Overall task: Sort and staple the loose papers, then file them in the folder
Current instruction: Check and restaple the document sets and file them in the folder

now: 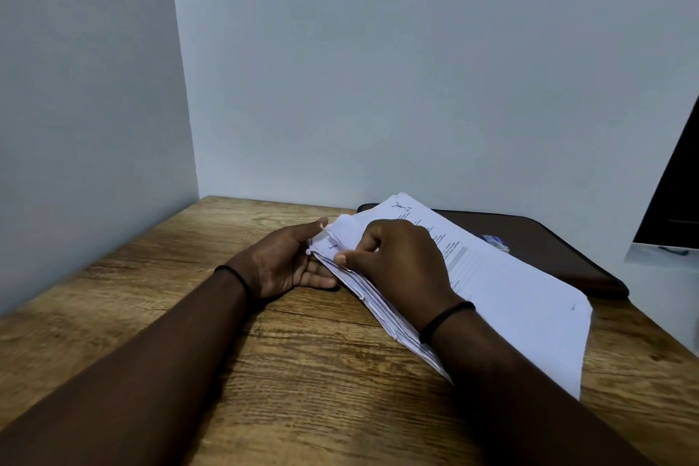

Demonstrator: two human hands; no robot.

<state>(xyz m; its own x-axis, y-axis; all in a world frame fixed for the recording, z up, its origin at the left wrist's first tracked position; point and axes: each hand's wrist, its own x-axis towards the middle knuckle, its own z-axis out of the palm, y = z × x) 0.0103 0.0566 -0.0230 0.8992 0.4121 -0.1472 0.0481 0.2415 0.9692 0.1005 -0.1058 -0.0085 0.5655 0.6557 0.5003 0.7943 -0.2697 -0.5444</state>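
1. Table [264, 371]: bare wood nearest the viewer.
2. Papers [510, 299]: a loose stack lying on the table, its far end overlapping the folder.
3. Right hand [397, 257] pinches the top sheets' corner; left hand [287, 261] cups the stack's end, thumb on top.
4. Step, judged: sorting. Next: separate sheets, square the edges.
5. Folder [567, 253]: closed, contents hidden; a small object lies on it, possibly the stapler.
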